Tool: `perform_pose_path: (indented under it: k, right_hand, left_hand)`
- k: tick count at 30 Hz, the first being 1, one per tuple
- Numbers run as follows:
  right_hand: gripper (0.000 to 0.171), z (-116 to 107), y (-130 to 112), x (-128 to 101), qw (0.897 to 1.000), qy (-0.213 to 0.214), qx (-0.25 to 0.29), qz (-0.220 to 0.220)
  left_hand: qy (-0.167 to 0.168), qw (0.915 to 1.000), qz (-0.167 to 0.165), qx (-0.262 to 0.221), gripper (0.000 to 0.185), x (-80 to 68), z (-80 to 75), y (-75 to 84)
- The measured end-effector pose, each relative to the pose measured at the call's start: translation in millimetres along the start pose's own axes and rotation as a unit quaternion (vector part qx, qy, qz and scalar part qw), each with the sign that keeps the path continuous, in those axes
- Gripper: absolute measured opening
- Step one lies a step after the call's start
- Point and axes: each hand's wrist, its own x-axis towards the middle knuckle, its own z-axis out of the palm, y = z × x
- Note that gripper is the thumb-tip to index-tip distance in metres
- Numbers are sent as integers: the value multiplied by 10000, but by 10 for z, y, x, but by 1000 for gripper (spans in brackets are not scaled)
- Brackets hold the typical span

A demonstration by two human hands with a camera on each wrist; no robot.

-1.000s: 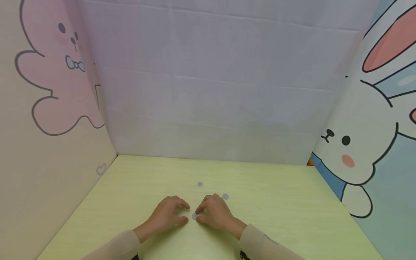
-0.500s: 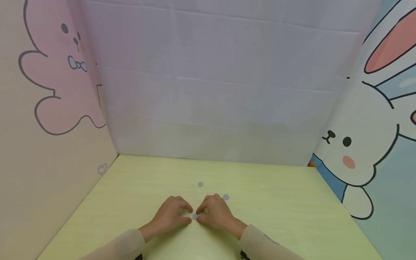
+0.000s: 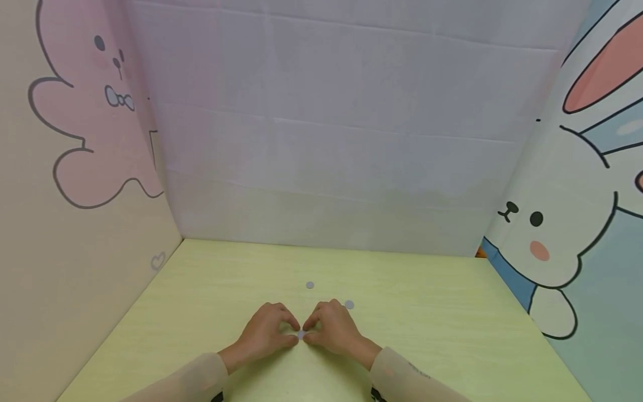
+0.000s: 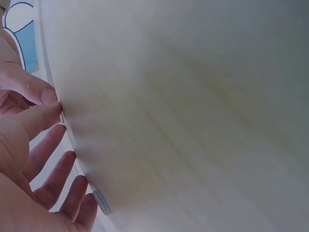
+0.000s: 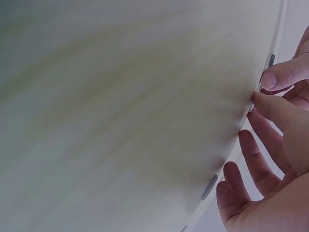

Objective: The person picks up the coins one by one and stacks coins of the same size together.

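Positions are read on a clock dial centred on the near disc, with twelve o'clock pointing away from the person. Nearest, a pale left sleeve point(image 3: 193, 377) enters from eight o'clock and a pale right sleeve point(image 3: 407, 374) from four. The left hand point(image 3: 267, 334) lies at nine o'clock, thumb and fingers curved round the near side of the disc; the right hand point(image 3: 334, 332) mirrors it at three o'clock. Both hands hold the near disc point(image 3: 301, 335), a small grey round, between thumb and fingertips; it lies low in the gap where the two hands almost meet, and the fingers cover much of it. At two o'clock, just beyond the right hand's knuckles, lies a middle disc point(image 3: 349, 305), also grey. At twelve o'clock, farther off and apart from both hands, lies a far disc point(image 3: 310, 285) of like colour. The discs are set on a pale yellow-green table point(image 3: 427, 318). Side panels rise from its edges: at two o'clock a white rabbit point(image 3: 557, 240) with a pink cheek, at ten o'clock a pink figure point(image 3: 102, 156) wearing a bow tie. Farthest, at twelve o'clock, a creased whitish sheet point(image 3: 331, 128) closes the scene.
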Motion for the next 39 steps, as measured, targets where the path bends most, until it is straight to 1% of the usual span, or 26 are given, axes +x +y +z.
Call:
perform_pose_path:
  k: [7,16,23,30,39]
  right_hand:
    - [8,2,-3,9,10000,21,-20,-20]
    - [7,0,-5,22,9999,57,-72,-95]
    - [8,-7,-10,14,9997,129,-90,-197]
    - [6,10,3,22,9998,98,-118,-159]
    - [8,-41,56,22,9991,-13,-143,-411]
  left_hand:
    - [44,10000,22,8,14,3,-16,32]
    - [114,9998,-77,133,12,21,2,46]
    - [190,9997,-20,142,13,32,2,52]
    - [133,9998,-55,150,11,26,6,30]
    - [139,9998,-50,158,13,22,33,26]
